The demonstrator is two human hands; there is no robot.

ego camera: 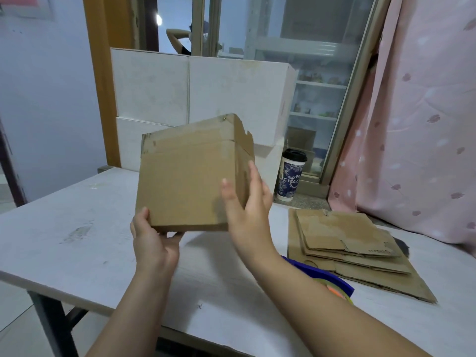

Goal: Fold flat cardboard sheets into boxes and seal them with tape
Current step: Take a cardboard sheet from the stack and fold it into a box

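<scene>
The tape dispenser (324,274) lies on the desk (77,228) by the right forearm. Above, the left hand (152,238) has a pinching grip on the box (185,176) at its lower corner; the right hand (247,204) presses its side, fingers straight. Held so lightly aloft, the box could slip and fall.

I hold the box (190,176) above the table (77,228), left hand (152,240) at its lower left corner, right hand (247,204) against its right side. Sheets (347,243) lie stacked on the table at right, the tape dispenser (324,276) just left of them. A cup (291,176) stands behind, right of the box.
</scene>
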